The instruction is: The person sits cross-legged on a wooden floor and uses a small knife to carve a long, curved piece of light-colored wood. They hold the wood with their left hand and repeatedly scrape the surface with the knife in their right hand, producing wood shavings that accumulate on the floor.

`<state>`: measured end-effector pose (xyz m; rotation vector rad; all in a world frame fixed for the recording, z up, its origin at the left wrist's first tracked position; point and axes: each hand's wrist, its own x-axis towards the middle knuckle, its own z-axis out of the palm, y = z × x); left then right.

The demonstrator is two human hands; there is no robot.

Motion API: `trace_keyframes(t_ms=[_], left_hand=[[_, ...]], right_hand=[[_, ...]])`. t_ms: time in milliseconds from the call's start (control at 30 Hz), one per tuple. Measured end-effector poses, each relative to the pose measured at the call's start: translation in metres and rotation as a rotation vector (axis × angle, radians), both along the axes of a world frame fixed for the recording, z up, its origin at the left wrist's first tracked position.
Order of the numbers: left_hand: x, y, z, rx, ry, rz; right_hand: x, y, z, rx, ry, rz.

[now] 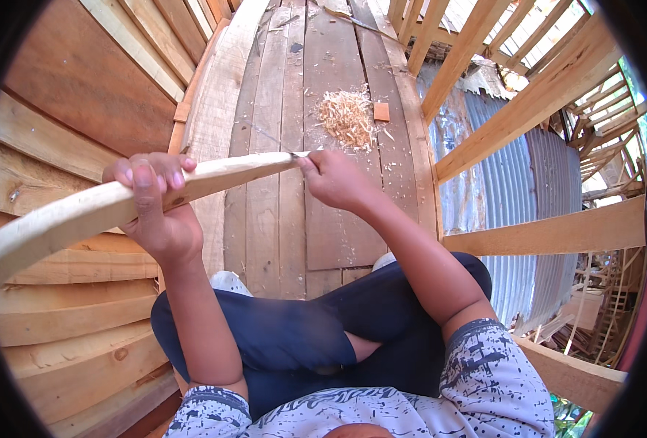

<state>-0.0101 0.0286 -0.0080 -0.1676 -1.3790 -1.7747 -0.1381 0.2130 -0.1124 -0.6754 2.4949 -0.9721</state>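
Note:
A long, pale wooden strip (228, 171) rises from the left rim toward the middle, its near part looking curved. My left hand (159, 201) is wrapped round it, thumb up along the near face and fingers over the top edge. At the strip's far right end, my right hand (336, 179) is closed. From its fingers a thin grey blade, seemingly a knife (269, 139), slants up and left past the wood; its handle is hidden in the fist. Beyond the right hand, a heap of wood shavings (345, 117) lies on the plank floor (265, 226).
A small orange-brown wood block (381, 112) lies beside the shavings. Stacked boards form a wall (75, 306) on the left. Wooden rails (550, 233) run along the right, with corrugated metal sheets (510, 197) beyond. My bent legs (280, 332) are below my hands.

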Motion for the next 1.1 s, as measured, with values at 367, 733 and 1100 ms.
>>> trace_keyframes(t_ms=[367, 733, 1100], left_hand=[[0.008, -0.018, -0.014, -0.091, 0.176, -0.234], [0.003, -0.026, -0.01, -0.188, 0.241, -0.469], [0.002, -0.023, -0.015, -0.072, 0.242, -0.407]], right_hand=[[0.019, 0.005, 0.013, -0.037, 0.017, 0.064], [0.021, 0.011, -0.029, -0.086, -0.075, -0.054], [0.052, 0.003, -0.02, -0.139, 0.142, -0.047]])
